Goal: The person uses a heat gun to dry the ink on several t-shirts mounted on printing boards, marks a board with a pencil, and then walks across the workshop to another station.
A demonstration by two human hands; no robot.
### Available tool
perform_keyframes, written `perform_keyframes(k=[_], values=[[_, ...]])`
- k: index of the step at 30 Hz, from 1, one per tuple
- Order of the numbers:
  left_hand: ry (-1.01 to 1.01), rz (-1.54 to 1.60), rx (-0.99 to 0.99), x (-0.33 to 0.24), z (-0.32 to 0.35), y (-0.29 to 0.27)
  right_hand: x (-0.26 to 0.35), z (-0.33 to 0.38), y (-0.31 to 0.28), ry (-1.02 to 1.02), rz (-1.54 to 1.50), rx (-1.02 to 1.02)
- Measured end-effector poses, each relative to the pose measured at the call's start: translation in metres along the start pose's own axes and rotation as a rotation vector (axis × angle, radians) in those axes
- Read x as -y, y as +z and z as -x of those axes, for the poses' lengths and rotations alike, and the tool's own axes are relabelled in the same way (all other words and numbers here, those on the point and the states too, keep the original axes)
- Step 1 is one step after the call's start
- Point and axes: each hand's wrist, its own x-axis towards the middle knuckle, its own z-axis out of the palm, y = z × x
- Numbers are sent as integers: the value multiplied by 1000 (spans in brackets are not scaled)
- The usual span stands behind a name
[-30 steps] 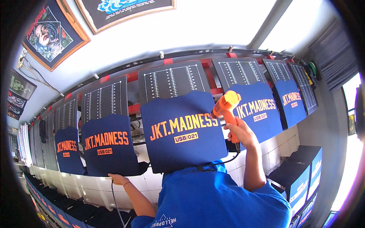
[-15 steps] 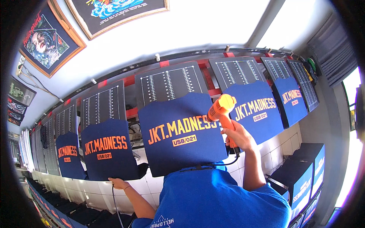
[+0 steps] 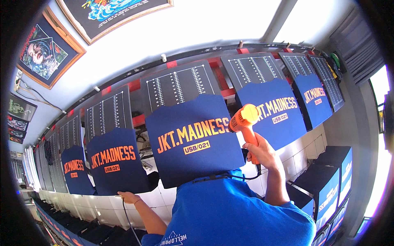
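- Dryer [image 3: 248, 115], orange and yellow, is held up by the right hand [image 3: 262, 151], its handle wrapped snugly by the fingers!
- Its nozzle is turned leftward, toward the right end of the orange lettering on the middle cloth [image 3: 193, 141]; whether the two touch cannot be told.
- Behind the dryer, part of the print on the right cloth [image 3: 283, 112] is covered from view.
- Down on the left, the lower edge of the left cloth [image 3: 113, 162] is met by the left hand [image 3: 129, 197]; how tightly anything is gripped there cannot be told. A cord [image 3: 126, 215] is seen hanging beside those fingers.
- Each navy cloth is laid over the lower part of a black board [image 3: 178, 84] marked with white scales.
- Below, a black cable [image 3: 246, 178] is seen running by the blue shirt [image 3: 242, 209].
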Motion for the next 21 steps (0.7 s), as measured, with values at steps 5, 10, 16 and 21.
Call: perform_keyframes(k=[5, 10, 16, 21], values=[[-17, -12, -11, -1, 3, 1, -9, 1, -1, 11, 17, 3], [-13, -116, -12, 1, -5, 1, -15, -8, 2, -19, -29, 124], [-32, 41, 39, -3, 4, -2, 1, -12, 13, 6, 88, 137], [-44, 135, 81, -17, 22, -7, 8, -23, 19, -7, 77, 106]])
